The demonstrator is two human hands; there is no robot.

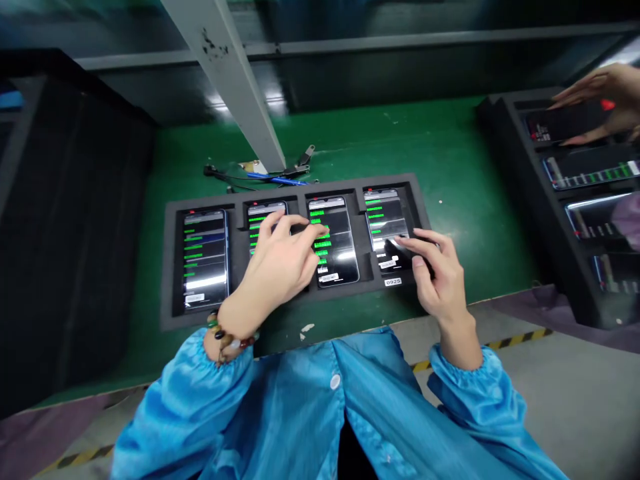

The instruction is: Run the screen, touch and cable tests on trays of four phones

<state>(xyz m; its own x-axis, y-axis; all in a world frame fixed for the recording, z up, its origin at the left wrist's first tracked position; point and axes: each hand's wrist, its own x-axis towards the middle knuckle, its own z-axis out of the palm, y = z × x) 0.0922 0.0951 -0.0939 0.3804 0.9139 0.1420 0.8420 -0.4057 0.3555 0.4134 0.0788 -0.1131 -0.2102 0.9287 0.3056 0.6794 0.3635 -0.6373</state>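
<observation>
In front of me lies a black foam tray [295, 303] with several smartphones in separate slots, their screens lit with green and white lines of text. My left hand [283, 257] is open over the second smartphone [256, 212] from the left and partly hides it. Its index fingertip is at the screen of the third smartphone [345, 247]. My right hand [440, 270] is open too, fingers stretched toward the rightmost smartphone [383, 220], a fingertip at its screen. The leftmost smartphone [205, 257] has no hand on it.
Tall stacked black trays [75, 220] stand at the left. At the right, another tray stack [540, 220] holds more smartphones, with a co-worker's hands [600, 100] over it. A grey post [240, 87] rises behind my tray, beside cables and a blue pen [280, 179].
</observation>
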